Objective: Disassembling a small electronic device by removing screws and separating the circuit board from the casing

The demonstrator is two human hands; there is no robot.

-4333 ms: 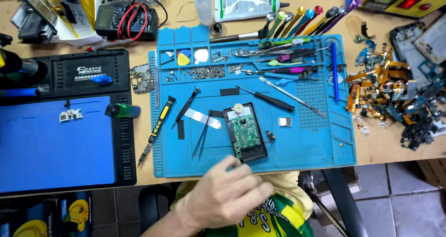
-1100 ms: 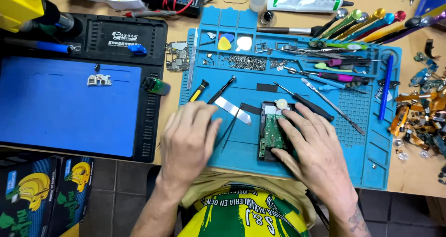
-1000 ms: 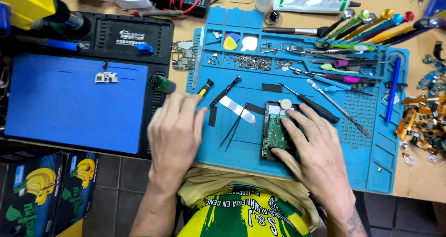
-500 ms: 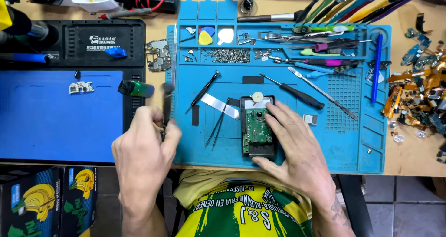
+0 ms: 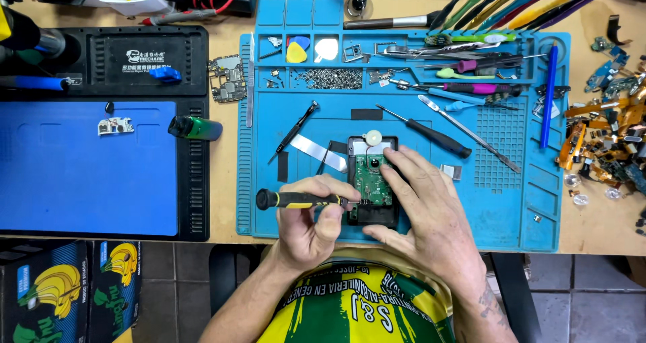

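hands at a crowded repair bench: the left hand [image 5: 313, 225] pinches a black-and-yellow screwdriver [image 5: 303, 199] between thumb and fingers, while the right hand [image 5: 420, 212] lies spread over a small opened device [image 5: 372, 189], fingers wide and pressing its black case flat. the device sits near the front edge of the blue silicone work mat [image 5: 525, 208], just ahead of the person's yellow-and-green shirt [image 5: 356, 306], its green circuit board facing up.

the screwdriver lies almost level, its long axis running left to right, the rounded black cap to the left and the tip at the left edge of the board; whether the tip is seated in a screw is too small to tell. the device's long axis runs away from the person, with a round white part [image 5: 371, 138] at its far end.

doing this well seems to call for keeping the case pinned so it cannot slide, raising the driver more squarely over the screw, and turning with light pressure so the tip does not skip across the board. a second black screwdriver [image 5: 431, 133] and tweezers [image 5: 293, 131] rest nearby on the mat.
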